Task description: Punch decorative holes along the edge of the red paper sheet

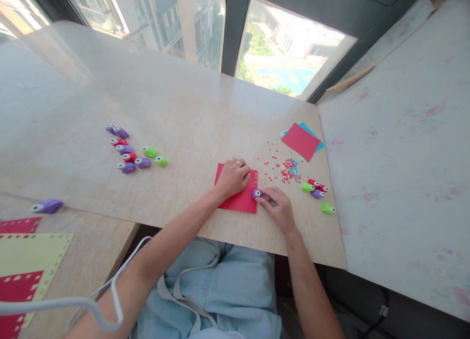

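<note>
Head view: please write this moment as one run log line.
left hand: flat on red paper | right hand: holds purple punch at paper edge

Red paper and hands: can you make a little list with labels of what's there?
Left hand: flat on the red paper, holding it down
Right hand: gripping a small purple punch at the paper's right edge
Paper edge: row of small holes along the top
Table: beige marble top
Confetti: red and blue bits right of the paper
Spare paper: red sheet over blue, far right
Other punches: purple, red, green, grouped left
</note>
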